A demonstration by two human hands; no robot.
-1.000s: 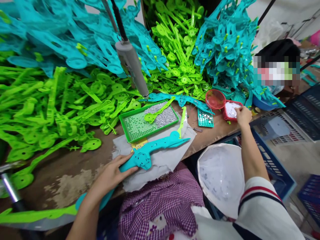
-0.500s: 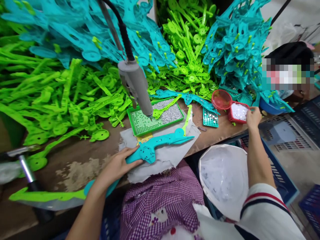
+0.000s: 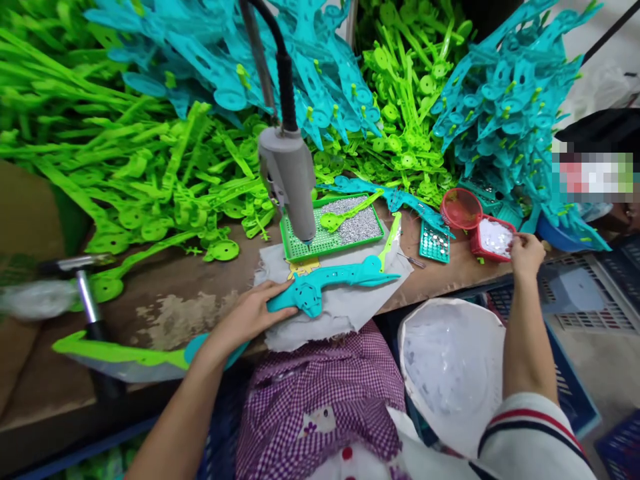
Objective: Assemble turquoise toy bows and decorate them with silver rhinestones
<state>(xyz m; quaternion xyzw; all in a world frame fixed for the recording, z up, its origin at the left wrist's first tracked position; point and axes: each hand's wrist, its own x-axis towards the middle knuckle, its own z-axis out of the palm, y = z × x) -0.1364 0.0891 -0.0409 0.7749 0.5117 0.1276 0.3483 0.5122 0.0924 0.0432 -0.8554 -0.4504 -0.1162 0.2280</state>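
My left hand (image 3: 257,312) is closed on the rounded left part of a long teal plastic piece (image 3: 345,274), which lies over a grey cloth (image 3: 327,327). A thin lime-green arm (image 3: 390,241) sticks up from the far end of that piece. Over at the right, my right hand (image 3: 527,255) has its fingers pinched together at the edge of a red basket (image 3: 483,252) filled with small white pieces (image 3: 495,237). Whatever the fingertips hold is hidden. A grey electric screwdriver (image 3: 287,180) hangs point-down above a green tray (image 3: 300,252) of small metal screws (image 3: 357,223).
Heaps of lime-green parts (image 3: 125,173) and teal parts (image 3: 520,87) crowd the back. A hammer (image 3: 87,293) lies at left, near another teal-and-green piece (image 3: 130,357). A teal tray (image 3: 434,243) holds round metal discs. Below the bench edge stands a white-lined bin (image 3: 450,367).
The whole scene has shifted right in view as my head turned. My right hand stays at the red basket, its fingers drawn closer together; my left hand keeps its grip on the teal piece.
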